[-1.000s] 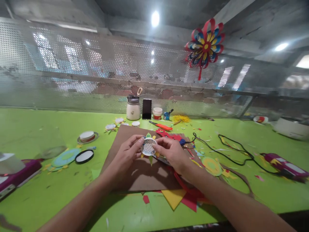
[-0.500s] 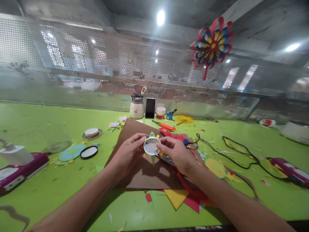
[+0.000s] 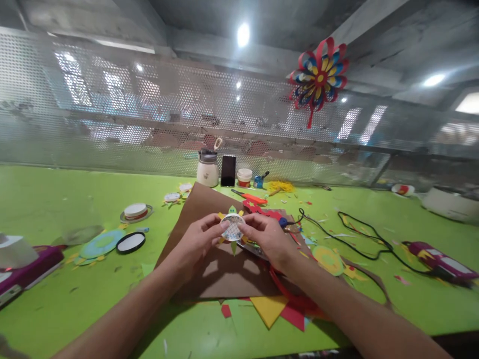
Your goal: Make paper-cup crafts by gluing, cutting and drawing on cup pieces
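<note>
One blue paper disc: lay on the green table at the left, yellow tabs around its edge, just beside a black-rimmed lid.
Small white turtles: two showed beyond the far left corner of the brown board, well apart from the hands; they looked already assembled.
Left hand: held the left edge of the paper turtle in a narrow pinch, thumb on the front, fingers mostly behind.
Paper turtle: was held up between both hands, above the brown board. Its round white shell bore blue specks and net-like lines. Head, tail and yellow legs were in place, so it seemed nearly whole; whether any part was left to add or press could not be told.
Direction: the green head pointed away from the person, the green tail back toward them. The long axis ran from head to tail, between the hands; its exact tilt was unclear.
Right hand: pinched the right edge just as narrowly, thumb on the front.
Yellow-green paper disc: lay farther right, among paper scraps.
</note>
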Available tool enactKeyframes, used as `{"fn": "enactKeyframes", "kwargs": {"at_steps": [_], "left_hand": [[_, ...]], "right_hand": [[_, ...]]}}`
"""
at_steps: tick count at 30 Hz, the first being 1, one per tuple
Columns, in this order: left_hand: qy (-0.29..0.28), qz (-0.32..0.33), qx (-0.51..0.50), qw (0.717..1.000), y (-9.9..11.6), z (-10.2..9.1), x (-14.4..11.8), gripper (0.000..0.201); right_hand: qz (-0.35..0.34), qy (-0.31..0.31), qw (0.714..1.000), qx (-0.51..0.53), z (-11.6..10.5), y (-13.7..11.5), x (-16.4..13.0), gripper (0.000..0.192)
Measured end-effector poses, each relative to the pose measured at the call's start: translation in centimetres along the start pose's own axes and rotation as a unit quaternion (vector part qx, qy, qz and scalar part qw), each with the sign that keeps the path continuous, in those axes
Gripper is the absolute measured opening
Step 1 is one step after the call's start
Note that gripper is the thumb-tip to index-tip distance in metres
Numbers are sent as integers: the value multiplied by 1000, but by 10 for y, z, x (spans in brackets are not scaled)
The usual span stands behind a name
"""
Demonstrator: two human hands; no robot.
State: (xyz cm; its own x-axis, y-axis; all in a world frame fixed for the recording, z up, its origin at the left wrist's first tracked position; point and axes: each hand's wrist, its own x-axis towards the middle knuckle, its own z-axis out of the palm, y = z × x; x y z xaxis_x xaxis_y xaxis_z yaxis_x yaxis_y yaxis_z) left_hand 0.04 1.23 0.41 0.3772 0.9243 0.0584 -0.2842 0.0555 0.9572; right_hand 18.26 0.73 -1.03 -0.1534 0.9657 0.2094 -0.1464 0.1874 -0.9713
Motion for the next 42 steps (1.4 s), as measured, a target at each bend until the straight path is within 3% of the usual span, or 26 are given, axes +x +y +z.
{"fn": "enactKeyframes", "kwargs": {"at_steps": [10,17,28,33,42], "left_hand": [[31,-12,71,997,2,5,-3,33],[31,-15,132,991,5,9,-6,33],[37,-32,116,992,2,6,-1,40],[35,-30,116,992,3,7,-1,39],[40,-37,75,996,2,17,-8,28]], "right_hand": [[-61,51,997,10,-3,-10,0,22],[-31,60,997,31,0,-12,-2,20],[-15,89,993,79,-3,-11,3,28],[3,70,995,77,0,-12,3,31],[-12,83,996,39,0,-7,0,18]]}}
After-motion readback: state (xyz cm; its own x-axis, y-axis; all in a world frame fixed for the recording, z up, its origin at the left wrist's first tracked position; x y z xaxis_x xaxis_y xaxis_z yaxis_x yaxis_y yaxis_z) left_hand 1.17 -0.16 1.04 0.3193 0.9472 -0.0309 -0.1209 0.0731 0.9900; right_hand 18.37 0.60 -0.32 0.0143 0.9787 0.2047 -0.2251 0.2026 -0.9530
